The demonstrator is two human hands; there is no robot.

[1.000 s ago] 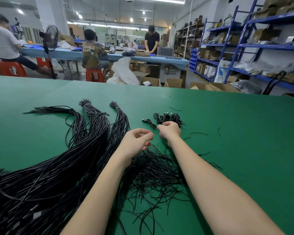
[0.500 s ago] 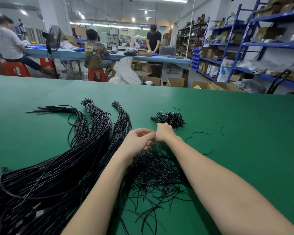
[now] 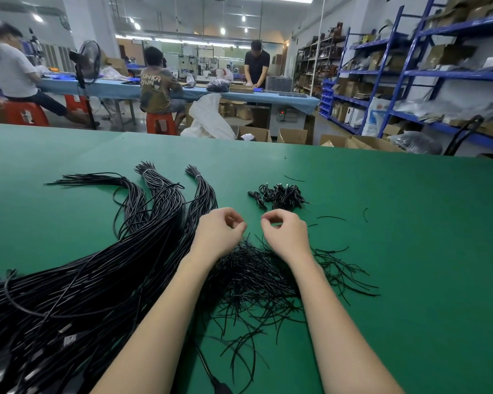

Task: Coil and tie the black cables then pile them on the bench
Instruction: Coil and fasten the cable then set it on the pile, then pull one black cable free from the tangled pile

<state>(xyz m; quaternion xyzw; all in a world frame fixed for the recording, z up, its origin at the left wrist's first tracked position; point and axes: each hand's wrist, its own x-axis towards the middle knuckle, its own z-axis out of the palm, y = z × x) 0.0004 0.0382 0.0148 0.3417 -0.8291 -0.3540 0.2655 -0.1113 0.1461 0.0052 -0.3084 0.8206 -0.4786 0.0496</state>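
Bench (image 3: 382,251): green, under both my hands.
Cables (image 3: 97,280): long black bundles, just left of my left hand.
Ties (image 3: 256,280): loose black heap beneath my wrists.
Pile (image 3: 282,194): small coiled cables, just beyond my right hand.
Left hand (image 3: 218,233): fingers curled, thumb meeting fingertip; can't tell what it pinches.
Right hand (image 3: 285,233): likewise.

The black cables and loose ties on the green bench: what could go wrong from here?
1. The loose ties lie tangled under both wrists; lifting one may drag several along.
2. The long cables overlap heavily, so pulling one could snag others.
3. The left hand and right hand are curled, seemingly holding nothing; the small finished pile may scatter if bumped.
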